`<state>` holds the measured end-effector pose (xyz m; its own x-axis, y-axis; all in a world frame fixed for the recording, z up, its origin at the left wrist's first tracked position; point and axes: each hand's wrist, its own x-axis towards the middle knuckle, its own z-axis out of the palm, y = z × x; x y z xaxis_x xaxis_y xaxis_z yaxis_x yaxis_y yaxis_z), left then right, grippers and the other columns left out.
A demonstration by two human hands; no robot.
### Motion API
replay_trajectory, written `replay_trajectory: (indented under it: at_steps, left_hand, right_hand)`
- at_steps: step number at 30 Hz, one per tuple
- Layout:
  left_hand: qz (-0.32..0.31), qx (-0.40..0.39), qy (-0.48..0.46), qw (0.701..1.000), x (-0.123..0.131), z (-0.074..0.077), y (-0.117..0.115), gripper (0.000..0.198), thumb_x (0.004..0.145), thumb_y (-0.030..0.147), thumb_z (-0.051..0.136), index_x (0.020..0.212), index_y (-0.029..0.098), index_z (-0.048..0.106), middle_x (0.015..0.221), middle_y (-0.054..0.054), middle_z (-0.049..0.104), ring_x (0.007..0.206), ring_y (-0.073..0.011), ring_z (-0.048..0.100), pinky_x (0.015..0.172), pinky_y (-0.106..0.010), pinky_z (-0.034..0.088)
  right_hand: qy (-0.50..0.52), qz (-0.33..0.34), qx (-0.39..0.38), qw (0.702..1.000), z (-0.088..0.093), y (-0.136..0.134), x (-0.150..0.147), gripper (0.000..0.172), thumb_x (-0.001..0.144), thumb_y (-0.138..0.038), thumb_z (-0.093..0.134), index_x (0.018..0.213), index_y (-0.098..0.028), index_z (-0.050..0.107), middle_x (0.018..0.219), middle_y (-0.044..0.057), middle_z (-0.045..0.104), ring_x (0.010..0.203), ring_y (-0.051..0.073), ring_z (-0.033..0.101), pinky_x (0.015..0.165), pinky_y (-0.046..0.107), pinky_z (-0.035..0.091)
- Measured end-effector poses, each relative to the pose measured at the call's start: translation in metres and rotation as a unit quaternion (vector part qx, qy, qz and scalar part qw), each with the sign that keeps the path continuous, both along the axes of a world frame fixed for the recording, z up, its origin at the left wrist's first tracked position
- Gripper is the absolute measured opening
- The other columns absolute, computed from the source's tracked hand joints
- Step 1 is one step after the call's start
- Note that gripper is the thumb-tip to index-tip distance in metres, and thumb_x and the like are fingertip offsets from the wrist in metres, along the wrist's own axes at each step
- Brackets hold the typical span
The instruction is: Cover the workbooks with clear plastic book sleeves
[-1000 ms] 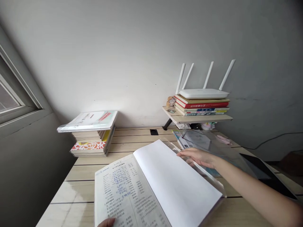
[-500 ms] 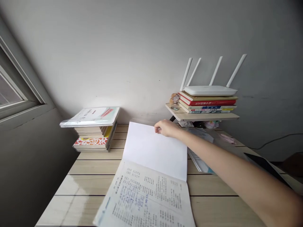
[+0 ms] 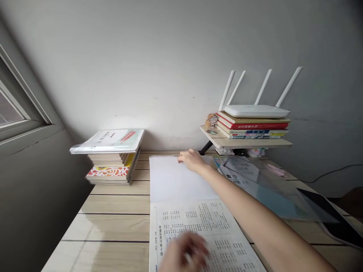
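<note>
An open book (image 3: 195,223) lies on the slatted wooden desk. Its upper side is a blank white page (image 3: 170,179), and the lower side carries printed columns of text. My right hand (image 3: 193,160) reaches in from the right, its fingers curled on the white page near the far edge. Over the printed page is my left hand (image 3: 184,253), smeared by motion, its fingers partly bent. Whether it touches the paper I cannot tell.
A stack of books (image 3: 110,170) stands at the left. A white router (image 3: 256,110) rests on books on a raised shelf (image 3: 252,142). Below lie a clear plastic sheet (image 3: 275,200), a pink item (image 3: 276,170) and a dark flat device (image 3: 329,215).
The book has straightened and its white page lies lower. My right hand has shifted slightly left and down with it. My left hand has come into view over the printed page.
</note>
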<state>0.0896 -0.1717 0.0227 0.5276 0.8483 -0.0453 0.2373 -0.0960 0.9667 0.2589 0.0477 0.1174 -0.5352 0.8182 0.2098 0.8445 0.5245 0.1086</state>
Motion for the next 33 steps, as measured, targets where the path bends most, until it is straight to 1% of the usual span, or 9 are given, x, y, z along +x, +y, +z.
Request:
replay_trajectory:
  at_steps: [1, 3, 6, 10, 14, 19, 23, 29, 33]
  left_hand:
    - [0.055, 0.021, 0.006, 0.998, -0.013, 0.004, 0.022, 0.031, 0.093, 0.038, 0.035, 0.11, 0.023, 0.056, 0.108, -0.01, 0.059, 0.1, -0.0227, 0.056, 0.083, -0.044, 0.048]
    - [0.243, 0.11, 0.031, 0.963, -0.039, 0.014, 0.069, 0.031, 0.092, 0.038, 0.035, 0.108, 0.022, 0.056, 0.103, -0.009, 0.061, 0.1, -0.0222, 0.057, 0.089, -0.045, 0.045]
    - [0.391, 0.106, 0.027, 0.914, -0.066, 0.026, 0.13, 0.033, 0.088, 0.04, 0.041, 0.109, 0.017, 0.052, 0.099, -0.011, 0.061, 0.098, -0.0229, 0.058, 0.083, -0.041, 0.046]
    - [0.359, -0.013, -0.05, 0.932, -0.072, 0.032, 0.174, 0.036, 0.084, 0.042, 0.045, 0.104, 0.013, 0.051, 0.087, -0.008, 0.06, 0.074, -0.0159, 0.059, 0.066, -0.029, 0.047]
    - [0.314, -0.002, -0.117, 0.942, -0.063, 0.027, 0.188, 0.035, 0.074, 0.048, 0.054, 0.082, 0.014, 0.056, 0.064, 0.001, 0.053, 0.057, -0.0119, 0.05, 0.056, -0.024, 0.041]
    - [0.316, 0.038, -0.167, 0.933, -0.054, 0.019, 0.191, 0.03, 0.071, 0.046, 0.056, 0.077, 0.017, 0.053, 0.071, 0.001, 0.055, 0.064, -0.011, 0.048, 0.06, -0.021, 0.039]
    - [0.32, 0.057, -0.187, 0.927, -0.052, 0.016, 0.19, 0.03, 0.072, 0.047, 0.057, 0.078, 0.018, 0.053, 0.074, 0.0, 0.057, 0.067, -0.0115, 0.05, 0.062, -0.02, 0.04]
    - [0.325, -0.003, -0.25, 0.912, -0.058, 0.009, 0.187, 0.038, 0.069, 0.054, 0.064, 0.078, 0.018, 0.057, 0.071, 0.0, 0.06, 0.066, -0.0126, 0.055, 0.058, -0.02, 0.042]
    - [0.325, -0.07, -0.292, 0.897, -0.059, 0.006, 0.188, 0.042, 0.069, 0.053, 0.066, 0.092, 0.017, 0.062, 0.092, -0.005, 0.066, 0.087, -0.0165, 0.06, 0.071, -0.023, 0.046]
  right_hand:
    - [0.003, -0.002, 0.003, 1.0, -0.003, 0.001, 0.002, 0.032, 0.085, -0.006, 0.045, 0.091, -0.024, 0.07, 0.091, 0.003, 0.067, 0.077, 0.013, 0.058, 0.073, 0.027, 0.03]
    - [0.013, -0.003, 0.011, 1.0, -0.008, 0.003, 0.005, 0.036, 0.084, -0.003, 0.044, 0.096, -0.025, 0.069, 0.091, 0.003, 0.066, 0.079, 0.013, 0.057, 0.073, 0.027, 0.029]
    - [0.035, 0.007, 0.028, 0.999, -0.012, 0.004, 0.009, 0.042, 0.083, 0.001, 0.043, 0.104, -0.027, 0.067, 0.09, 0.002, 0.065, 0.081, 0.013, 0.057, 0.073, 0.026, 0.028]
    - [0.042, 0.021, 0.054, 0.997, -0.008, 0.002, 0.01, 0.052, 0.083, 0.003, 0.041, 0.119, -0.029, 0.059, 0.09, 0.002, 0.063, 0.08, 0.013, 0.056, 0.074, 0.026, 0.029]
    - [0.044, 0.012, 0.083, 0.995, -0.004, -0.004, 0.008, 0.054, 0.083, 0.002, 0.041, 0.126, -0.029, 0.054, 0.098, 0.004, 0.061, 0.081, 0.013, 0.056, 0.076, 0.027, 0.031]
    - [0.098, -0.049, 0.179, 0.978, -0.007, -0.014, -0.009, 0.029, 0.087, -0.02, 0.054, 0.115, -0.021, 0.059, 0.12, 0.012, 0.053, 0.103, 0.023, 0.051, 0.089, 0.038, 0.031]
    - [0.153, -0.105, 0.238, 0.953, -0.013, -0.02, -0.025, 0.026, 0.085, -0.038, 0.057, 0.098, -0.017, 0.062, 0.131, 0.016, 0.046, 0.118, 0.032, 0.039, 0.094, 0.047, 0.028]
    - [0.232, -0.103, 0.249, 0.935, -0.017, -0.027, -0.027, 0.02, 0.087, -0.036, 0.055, 0.079, -0.018, 0.059, 0.107, 0.012, 0.059, 0.099, 0.026, 0.048, 0.081, 0.038, 0.035]
    - [0.244, -0.041, 0.294, 0.923, -0.014, -0.04, -0.025, 0.017, 0.087, -0.029, 0.056, 0.074, -0.018, 0.054, 0.098, 0.009, 0.062, 0.094, 0.022, 0.051, 0.083, 0.035, 0.034]
